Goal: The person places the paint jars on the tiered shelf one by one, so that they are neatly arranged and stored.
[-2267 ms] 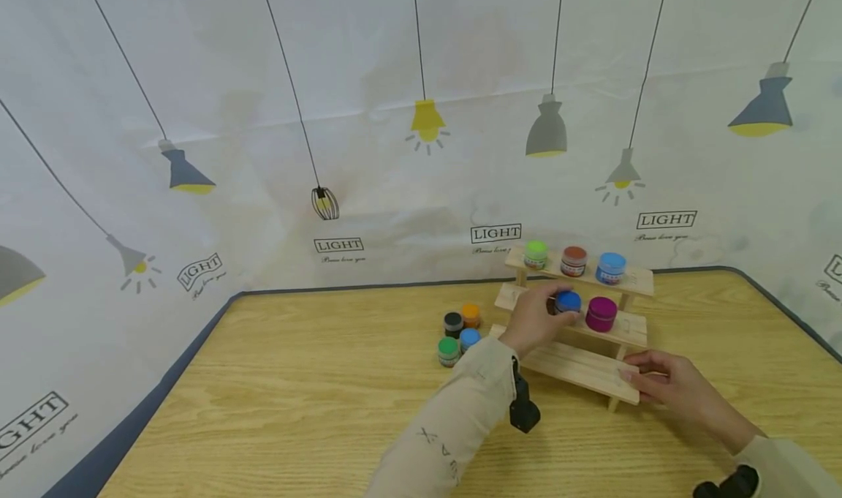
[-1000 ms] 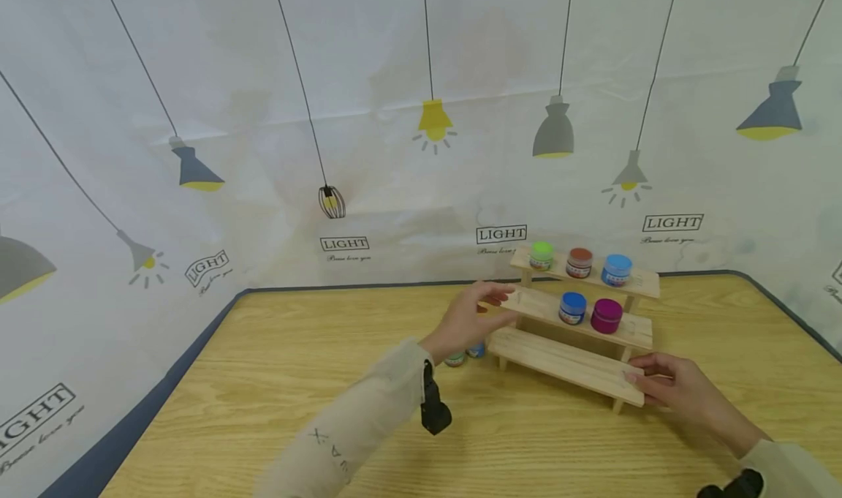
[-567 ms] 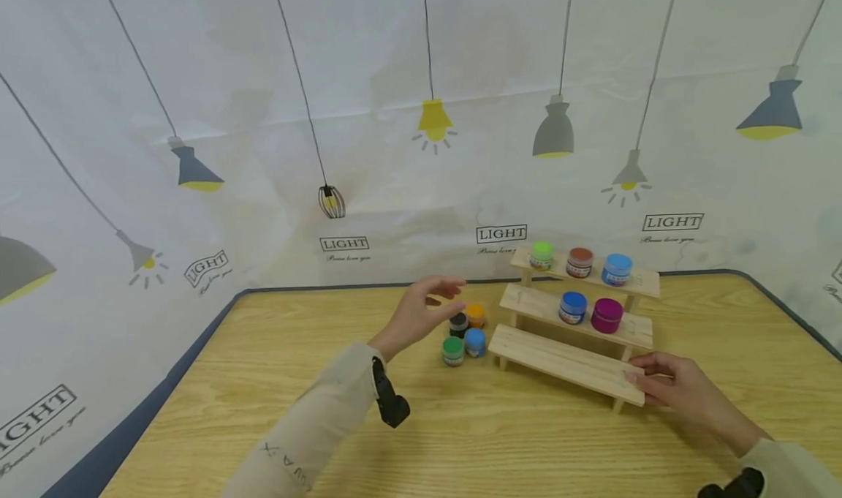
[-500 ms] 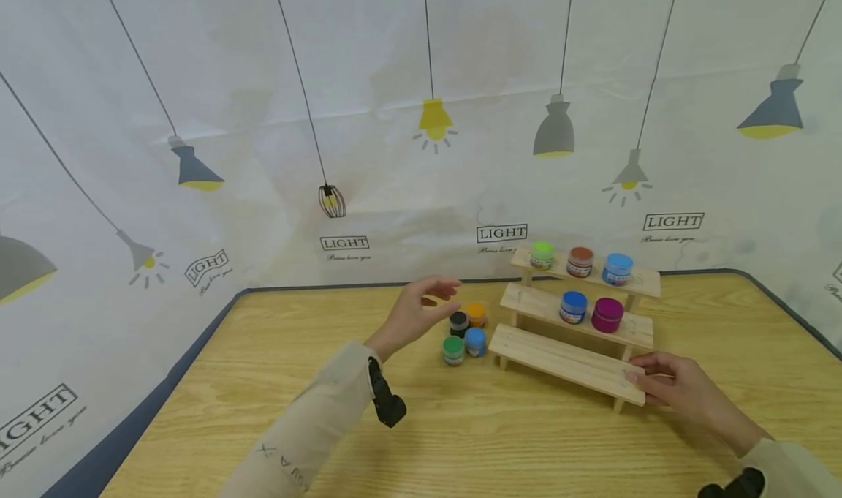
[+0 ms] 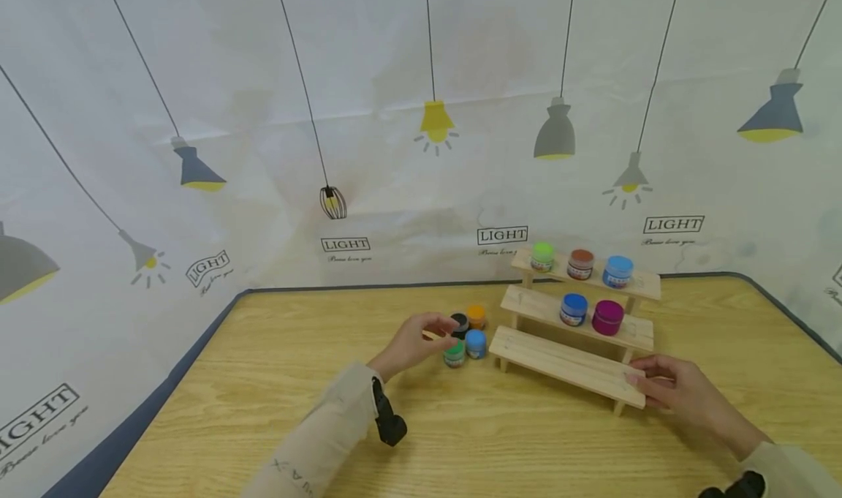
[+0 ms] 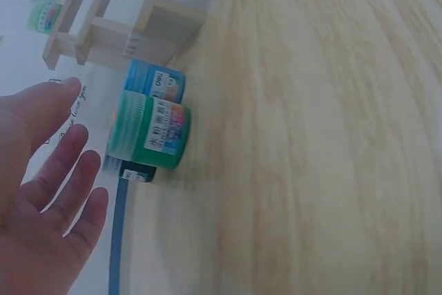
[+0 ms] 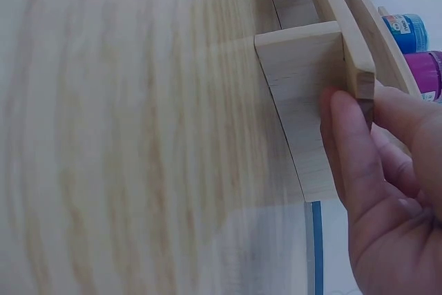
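Head view: the 3-tier wooden stand (image 5: 566, 365) is pinched at its lowest tier's end by the right hand (image 5: 687, 394), presumably for steadiness. The left hand (image 5: 411, 346), fingers spread, is held beside the green ribbed-lid jar (image 5: 454, 357), 1 of 4 clustered on the table (image 5: 296, 410); contact cannot be confirmed. 5 more jars (image 5: 608, 318) are borne by the upper 2 tiers.

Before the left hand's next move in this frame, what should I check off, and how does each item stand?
1. Left hand free of any jar: ok.
2. Green jar standing upright: ok.
3. Left fingers wrapped around the green jar: not ok.
4. Right hand gripping the end of the lowest shelf: ok.
5. Room on the lowest shelf: ok, no jar on it.
6. Green jar's lid screwed tight: cannot tell.
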A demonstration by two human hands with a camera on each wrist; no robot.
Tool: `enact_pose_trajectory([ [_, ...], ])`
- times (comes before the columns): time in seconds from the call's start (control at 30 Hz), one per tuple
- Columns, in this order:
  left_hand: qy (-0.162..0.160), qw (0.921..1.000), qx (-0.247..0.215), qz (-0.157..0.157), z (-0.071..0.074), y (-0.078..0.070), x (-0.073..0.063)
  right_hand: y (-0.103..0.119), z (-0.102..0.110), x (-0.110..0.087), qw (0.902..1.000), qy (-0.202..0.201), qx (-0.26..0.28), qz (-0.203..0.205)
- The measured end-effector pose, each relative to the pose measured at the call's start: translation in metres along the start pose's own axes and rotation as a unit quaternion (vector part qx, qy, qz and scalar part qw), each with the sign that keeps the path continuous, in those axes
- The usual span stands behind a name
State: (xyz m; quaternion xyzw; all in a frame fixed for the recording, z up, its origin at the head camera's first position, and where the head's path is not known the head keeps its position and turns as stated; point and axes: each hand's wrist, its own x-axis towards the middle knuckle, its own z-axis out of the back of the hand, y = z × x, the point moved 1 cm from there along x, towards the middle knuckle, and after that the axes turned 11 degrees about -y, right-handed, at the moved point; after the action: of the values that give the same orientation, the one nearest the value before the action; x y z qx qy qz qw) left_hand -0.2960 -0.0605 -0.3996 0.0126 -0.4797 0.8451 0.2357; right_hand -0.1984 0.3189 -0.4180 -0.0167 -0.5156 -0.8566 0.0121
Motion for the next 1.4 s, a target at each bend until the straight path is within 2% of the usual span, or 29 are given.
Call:
enact_pose_trajectory([
  [0.1, 0.003, 0.9999, -0.006, 0.009, -0.003, 0.004, -0.002, -0.001, 0.0, 0.0, 1.0, -0.002, 0.001, 0.003],
  [0.13, 0.004, 1.0, -0.007, 0.004, -0.004, 0.005, -0.003, -0.001, 0.0, 0.0, 1.0, -0.003, 0.002, 0.005],
  [0.37, 0.008, 0.9986, -0.043, 0.03, -0.002, -0.018, -0.015, -0.001, 0.0, 0.0, 0.9999, -0.004, 0.008, 0.007],
  [0.4, 0.007, 0.9985, -0.044, 0.032, -0.003, -0.017, -0.014, -0.001, 0.0, 0.0, 0.9999, -0.004, 0.007, 0.007],
  [0.53, 0.005, 0.9985, -0.042, 0.035, -0.009, 0.005, -0.009, -0.001, 0.0, 0.0, 1.0, -0.001, 0.002, 0.003],
  [0.63, 0.006, 0.9989, -0.04, 0.025, -0.012, 0.019, -0.007, 0.0, 0.0, 0.0, 1.0, 0.0, -0.003, 0.0],
  [0.77, 0.009, 0.9994, -0.03, 0.013, -0.012, 0.019, -0.008, 0.0, 0.0, 0.0, 1.0, -0.001, -0.004, 0.003],
  [0.97, 0.015, 0.9988, -0.007, 0.046, -0.013, 0.018, -0.005, -0.001, 0.0, 0.0, 0.9999, -0.003, 0.001, 0.012],
  [1.17, 0.017, 0.999, -0.001, 0.041, -0.012, 0.02, -0.004, -0.002, -0.001, 0.0, 0.9998, -0.003, 0.001, 0.021],
  [1.23, 0.016, 0.9991, 0.0, 0.04, -0.01, 0.014, -0.006, -0.001, -0.001, 0.0, 0.9998, -0.003, -0.001, 0.019],
  [1.4, 0.015, 0.9987, -0.004, 0.048, -0.004, -0.012, -0.015, -0.002, -0.001, 0.0, 0.9999, -0.004, -0.002, 0.013],
])
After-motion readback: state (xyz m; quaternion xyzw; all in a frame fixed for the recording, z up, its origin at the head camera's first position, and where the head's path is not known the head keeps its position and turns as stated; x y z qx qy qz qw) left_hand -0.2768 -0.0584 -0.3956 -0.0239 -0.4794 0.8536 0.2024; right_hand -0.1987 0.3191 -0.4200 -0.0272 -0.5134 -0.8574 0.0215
